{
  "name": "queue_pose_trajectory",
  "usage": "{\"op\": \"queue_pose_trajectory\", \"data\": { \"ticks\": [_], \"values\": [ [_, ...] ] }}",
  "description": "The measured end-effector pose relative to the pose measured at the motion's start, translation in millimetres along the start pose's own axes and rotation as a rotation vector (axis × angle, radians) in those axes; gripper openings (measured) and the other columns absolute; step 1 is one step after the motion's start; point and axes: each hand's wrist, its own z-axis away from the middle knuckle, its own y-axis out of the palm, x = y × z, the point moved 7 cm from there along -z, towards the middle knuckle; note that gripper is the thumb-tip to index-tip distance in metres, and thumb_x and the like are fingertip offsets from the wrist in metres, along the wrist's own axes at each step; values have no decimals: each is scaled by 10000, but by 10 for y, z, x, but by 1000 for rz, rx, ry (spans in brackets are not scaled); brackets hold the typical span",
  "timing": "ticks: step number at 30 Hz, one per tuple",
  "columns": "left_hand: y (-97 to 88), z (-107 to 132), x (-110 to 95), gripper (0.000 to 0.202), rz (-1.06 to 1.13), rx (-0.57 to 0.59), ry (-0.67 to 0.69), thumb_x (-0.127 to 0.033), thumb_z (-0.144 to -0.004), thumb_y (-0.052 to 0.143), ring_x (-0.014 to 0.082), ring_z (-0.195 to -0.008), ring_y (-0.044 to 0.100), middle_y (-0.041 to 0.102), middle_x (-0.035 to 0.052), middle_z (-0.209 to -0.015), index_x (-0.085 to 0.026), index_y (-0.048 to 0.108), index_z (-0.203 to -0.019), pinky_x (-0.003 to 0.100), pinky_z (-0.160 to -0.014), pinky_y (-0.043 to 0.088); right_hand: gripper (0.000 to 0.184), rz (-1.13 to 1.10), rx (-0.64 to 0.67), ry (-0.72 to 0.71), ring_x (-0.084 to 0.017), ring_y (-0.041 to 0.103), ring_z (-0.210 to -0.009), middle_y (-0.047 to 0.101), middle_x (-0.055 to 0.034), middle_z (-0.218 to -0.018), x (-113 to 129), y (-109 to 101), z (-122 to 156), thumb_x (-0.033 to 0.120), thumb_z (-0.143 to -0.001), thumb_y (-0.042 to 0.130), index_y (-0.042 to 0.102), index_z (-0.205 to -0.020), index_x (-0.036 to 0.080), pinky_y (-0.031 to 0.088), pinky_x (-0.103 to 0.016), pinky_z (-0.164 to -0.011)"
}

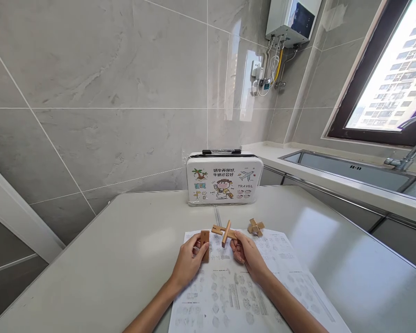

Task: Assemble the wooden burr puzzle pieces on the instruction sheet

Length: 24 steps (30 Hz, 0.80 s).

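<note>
Between the thumb and fingers of my left hand [190, 260] is a flat wooden puzzle piece [204, 238] with a small slot, held upright. My right hand [247, 252] pinches the right end of two crossed wooden puzzle pieces [226, 232], joined in a cross shape. The two hands are apart, with a small gap between the wooden parts. Just beyond my right hand, an assembled wooden burr puzzle [255, 227] rests at the top edge of a printed sheet [242, 296]. The sheet lies under both hands and carries rows of small diagrams, too blurred to read.
A white case [225, 180] with cartoon prints and a black handle stands at the back of the pale table [125, 259], near the tiled wall. To the right are a counter with a sink [353, 171] and a faucet [407, 157]. A water heater [293, 23] hangs above.
</note>
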Motion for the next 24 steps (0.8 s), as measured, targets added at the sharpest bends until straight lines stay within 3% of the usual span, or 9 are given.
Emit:
{"op": "queue_pose_trajectory", "data": {
  "ticks": [3,7,9,14,17,21,24],
  "values": [
    [-72,-25,60,416,-94,-44,2,-507,-937,581,195,-737,623,719,46,-946,-235,656,-1243,303,-684,490,482,-92,24,55,-94,439,-435,578,-7,-603,20,32,16,632,-877,621,479,-701,207,261,-224,-393],
    [-143,-67,118,407,-201,-58,22,-533,-935,561,221,-757,612,684,29,-817,-232,696,-1174,333,-744,480,430,-211,56,100,-173,618,-598,662,-65,-775,42,62,23,574,-847,672,465,-722,218,292,-230,-380],
    [-181,-95,171,397,-245,-74,34,-550,-950,535,230,-777,601,677,25,-789,-235,713,-1112,355,-790,473,395,-249,105,107,-152,598,-573,693,-83,-867,50,94,28,545,-861,663,488,-747,210,267,-230,-377],
    [-278,-140,333,371,-465,-178,99,-536,-961,517,292,-972,563,671,84,-954,-219,692,-879,434,-893,443,407,-294,196,100,-97,498,-480,717,-102,-913,61,158,59,536,-870,664,502,-718,195,216,-235,-385],
    [-320,-138,378,325,-532,-238,98,-493,-968,516,303,-1014,535,631,92,-1013,-210,658,-897,471,-915,443,391,-264,241,78,-84,479,-466,709,-92,-896,86,194,84,548,-883,666,597,-819,168,218,-229,-386],
    [-313,-109,227,272,-481,-246,154,-460,-983,534,302,-1100,517,614,94,-1126,-216,639,-1042,484,-983,431,406,-212,283,57,-75,503,-478,701,-87,-937,125,238,122,549,-894,677,647,-968,151,236,-212,-389],
    [-211,-80,58,264,-322,-116,200,-453,-1020,490,269,-1104,546,638,71,-1112,-244,645,-1063,415,-981,451,400,-179,310,54,-69,495,-464,707,-87,-923,135,271,146,555,-909,669,597,-905,162,242,-209,-393]
  ]
}}
